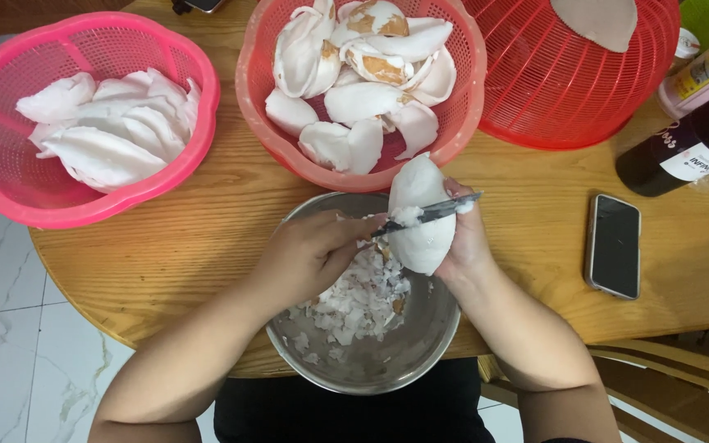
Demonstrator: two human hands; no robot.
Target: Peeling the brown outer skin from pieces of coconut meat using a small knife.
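Coconut piece [418, 215], centre frame above the steel bowl [420, 344]: long axis upright, cupped in the right hand [468, 239]. Left hand [309, 254], closed around the knife [428, 214], lays the blade crosswise over the piece from the left.

White coconut piece [420, 217], pink basket [10, 184], steel-grey bowl [420, 361]

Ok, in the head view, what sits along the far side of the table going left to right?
Pink basket of peeled white coconut pieces → salmon-red basket of coconut pieces with brown skin left on → upturned red basket → dark bottle with a white label.
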